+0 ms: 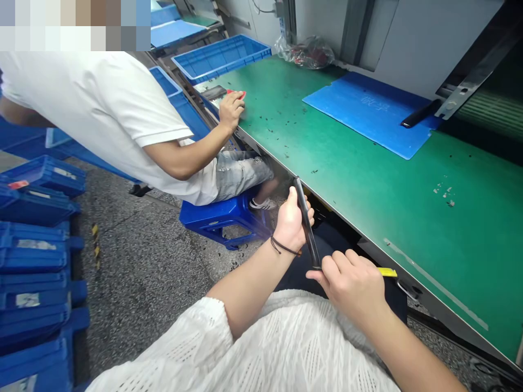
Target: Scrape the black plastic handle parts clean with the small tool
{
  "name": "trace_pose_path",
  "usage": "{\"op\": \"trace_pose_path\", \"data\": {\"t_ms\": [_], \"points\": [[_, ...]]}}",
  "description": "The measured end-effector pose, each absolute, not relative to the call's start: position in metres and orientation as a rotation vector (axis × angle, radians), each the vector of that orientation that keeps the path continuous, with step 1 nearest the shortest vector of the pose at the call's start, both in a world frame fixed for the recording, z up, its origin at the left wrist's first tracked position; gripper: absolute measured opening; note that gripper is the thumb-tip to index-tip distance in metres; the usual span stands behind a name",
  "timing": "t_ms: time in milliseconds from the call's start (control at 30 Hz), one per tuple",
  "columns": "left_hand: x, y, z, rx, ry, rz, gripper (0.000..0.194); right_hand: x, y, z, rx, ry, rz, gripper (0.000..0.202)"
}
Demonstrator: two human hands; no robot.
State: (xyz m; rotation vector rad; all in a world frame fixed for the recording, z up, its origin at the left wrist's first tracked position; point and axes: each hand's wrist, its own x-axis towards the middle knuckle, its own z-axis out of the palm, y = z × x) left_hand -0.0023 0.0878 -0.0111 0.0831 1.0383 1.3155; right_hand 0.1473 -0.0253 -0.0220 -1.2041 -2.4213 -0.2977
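My left hand (291, 222) is closed around a long, narrow black plastic part (309, 231), held tilted just off the table's front edge, thumb along its side. At the part's lower end, my right hand (354, 283) is closed on a tool with a yellow handle (387, 271). Only the handle's rear end sticks out of the fist; the working end is hidden, so its kind is unclear. The right thumb lies close to the black part's end. A similar black part (420, 113) rests on a blue sheet (359, 109) farther back.
The green tabletop (461, 228) carries scattered black scraps. To the left, a co-worker in a white shirt (122, 114) sits on a blue stool (216, 215), one hand on a red object (237, 93). Blue crates (32, 250) are stacked at far left. A metal bracket (455, 100) overhangs the right.
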Motion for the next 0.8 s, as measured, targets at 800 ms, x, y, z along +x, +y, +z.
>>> {"op": "trace_pose_path", "data": {"t_ms": [800], "points": [[-0.047, 0.092, -0.031, 0.023, 1.061, 1.555, 0.041, 0.106, 0.003, -0.041, -1.042, -1.601, 0.812, 0.009]]}}
